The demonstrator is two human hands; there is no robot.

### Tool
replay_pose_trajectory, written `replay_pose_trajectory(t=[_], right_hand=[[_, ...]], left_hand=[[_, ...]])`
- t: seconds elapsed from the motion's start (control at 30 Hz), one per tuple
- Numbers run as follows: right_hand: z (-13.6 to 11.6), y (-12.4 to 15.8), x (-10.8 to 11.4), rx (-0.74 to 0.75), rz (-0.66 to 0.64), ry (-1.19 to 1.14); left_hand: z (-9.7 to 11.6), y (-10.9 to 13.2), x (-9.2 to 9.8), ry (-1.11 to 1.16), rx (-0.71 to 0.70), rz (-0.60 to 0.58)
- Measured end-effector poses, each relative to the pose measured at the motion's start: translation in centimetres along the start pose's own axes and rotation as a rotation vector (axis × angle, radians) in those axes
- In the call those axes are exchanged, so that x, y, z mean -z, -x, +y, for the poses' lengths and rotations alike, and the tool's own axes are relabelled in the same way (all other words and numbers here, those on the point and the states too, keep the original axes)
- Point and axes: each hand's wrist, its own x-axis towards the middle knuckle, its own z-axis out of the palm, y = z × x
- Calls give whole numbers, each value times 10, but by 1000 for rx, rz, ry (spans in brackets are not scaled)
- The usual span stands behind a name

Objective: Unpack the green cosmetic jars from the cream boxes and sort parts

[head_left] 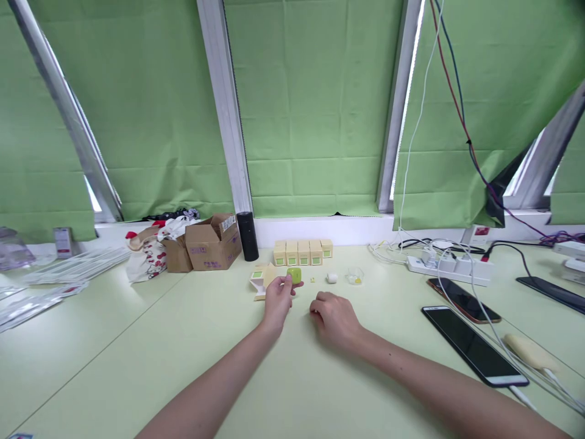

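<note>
My left hand (278, 299) is closed on a small green rounded-square case (294, 275), pinched between thumb and fingers. Just behind that hand stands an opened small cardboard box (259, 279) with its flaps up. My right hand (334, 316) rests on the table with its fingers curled in; nothing shows in them. Beyond it lie tiny yellow-green pieces (312, 280), a small white cylinder (331, 278) and a clear round dish (355, 277) with something yellow in it.
Several small closed boxes (298, 253) stand in rows at the back. To the left are a brown carton (212, 244) and a black cylinder (247, 236). Phones (475, 344), white cables and a power strip (450, 270) lie on the right side of the table (219, 341).
</note>
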Motion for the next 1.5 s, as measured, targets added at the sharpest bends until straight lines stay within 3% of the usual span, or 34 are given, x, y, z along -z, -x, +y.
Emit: replay_pose_trajectory(t=[0.13, 0.27, 0.57, 0.7, 0.83, 0.93, 1.23, 1.5], right_hand=[[-18, 22, 11, -63, -114, -136], [-22, 26, 15, -117, -261, -169], [-25, 24, 23, -105, -333, -165], [-23, 25, 23, -94, -323, -163], [-22, 24, 21, -83, -310, -164], [-22, 24, 20, -79, -303, -164], [-22, 25, 20, -82, -313, -161], [-22, 25, 19, -78, -314, -147]], left_hand=[[3, 6, -1, 246, 154, -129], [7, 9, -3, 444, 268, -174], [6, 7, -4, 551, 299, -195], [-1, -3, 0, 287, 128, -173], [-1, -20, 7, -461, -228, -46], [4, -31, 11, -686, -339, -60], [-9, -57, 3, -1156, -360, -155], [-22, -64, -1, -1365, -299, -195]])
